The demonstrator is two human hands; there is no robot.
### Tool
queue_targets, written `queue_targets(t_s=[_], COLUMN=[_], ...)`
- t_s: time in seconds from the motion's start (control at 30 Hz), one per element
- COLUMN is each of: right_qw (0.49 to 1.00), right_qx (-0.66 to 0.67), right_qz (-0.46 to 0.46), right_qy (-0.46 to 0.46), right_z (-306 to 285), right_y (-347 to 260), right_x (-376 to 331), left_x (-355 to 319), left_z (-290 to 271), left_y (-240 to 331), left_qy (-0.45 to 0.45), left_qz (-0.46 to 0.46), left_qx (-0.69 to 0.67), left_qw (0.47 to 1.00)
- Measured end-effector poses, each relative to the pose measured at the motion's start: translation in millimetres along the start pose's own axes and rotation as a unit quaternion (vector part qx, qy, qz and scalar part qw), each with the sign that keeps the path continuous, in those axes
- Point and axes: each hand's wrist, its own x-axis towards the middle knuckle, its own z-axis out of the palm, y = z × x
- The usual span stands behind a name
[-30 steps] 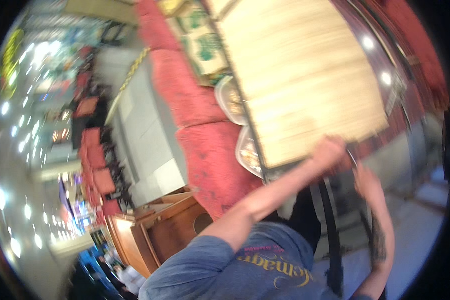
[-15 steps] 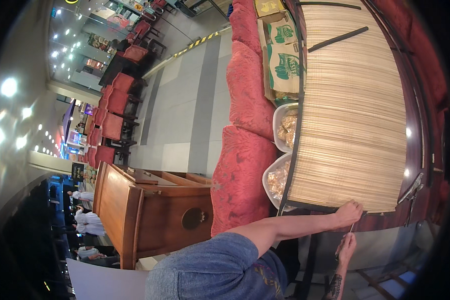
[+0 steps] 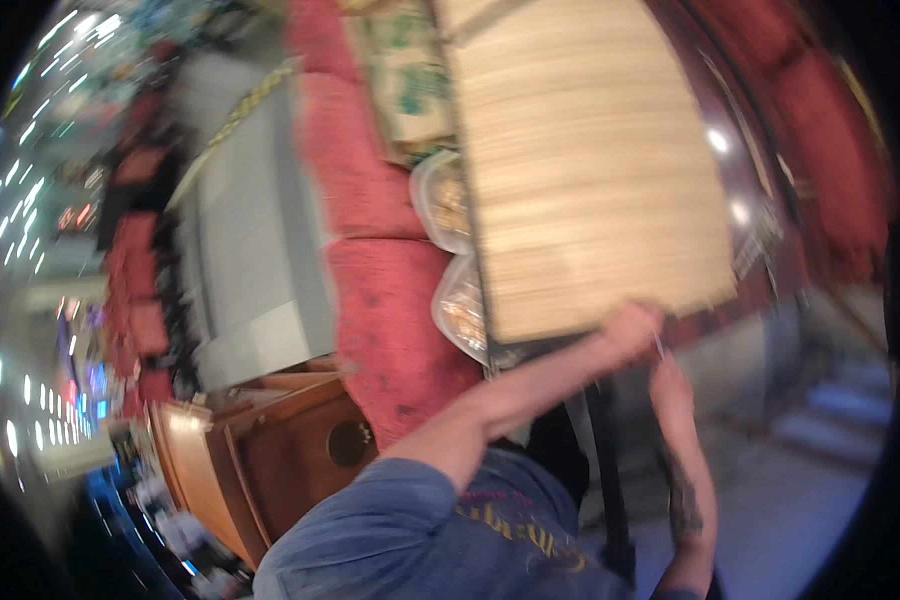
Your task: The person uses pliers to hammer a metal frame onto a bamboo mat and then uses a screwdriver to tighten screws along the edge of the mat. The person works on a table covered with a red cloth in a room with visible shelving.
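A large straw-coloured slatted mat (image 3: 585, 170) with dark edging lies over a dark reddish-brown table. My left hand (image 3: 632, 332) is closed at the mat's near edge; its fingers are blurred, and what they pinch is hidden. Just below it my right hand (image 3: 673, 388) is closed around a thin, pale, rod-like tool (image 3: 659, 347), whose tip points up toward the left hand. The tool's kind is too blurred to tell. Beyond the mat's right corner, a metal plier-like tool (image 3: 760, 243) lies on the table.
Left of the mat, a red sofa (image 3: 395, 310) holds two clear plastic tubs, an upper tub (image 3: 444, 203) and a lower tub (image 3: 462, 310), with bagged tan contents, and a printed cardboard box (image 3: 410, 85). A wooden cabinet (image 3: 280, 460) stands further left. Red seating (image 3: 820, 130) runs along the right.
The whole view has swung, so the mat, table and sofa sit further left and higher, with blur. Both hands stay together at the mat's near edge. The dark strip on the mat is mostly out of view.
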Motion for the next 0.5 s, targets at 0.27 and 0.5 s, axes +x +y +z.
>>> queue_targets(t_s=[0.27,0.5], right_qw=[0.95,0.996], right_qx=[-0.175,0.016], right_qz=[-0.044,0.019], right_qy=[-0.253,-0.08], right_z=[-78.7,-36.5], right_y=[-15.8,16.1], right_x=[62.6,21.7], left_x=[27.4,18.2], left_z=[-27.2,-48.1], left_y=[-13.5,-15.0], left_qy=[-0.016,-0.046], left_qz=[0.063,0.068], left_qx=[0.094,0.057], left_qw=[0.993,0.995])
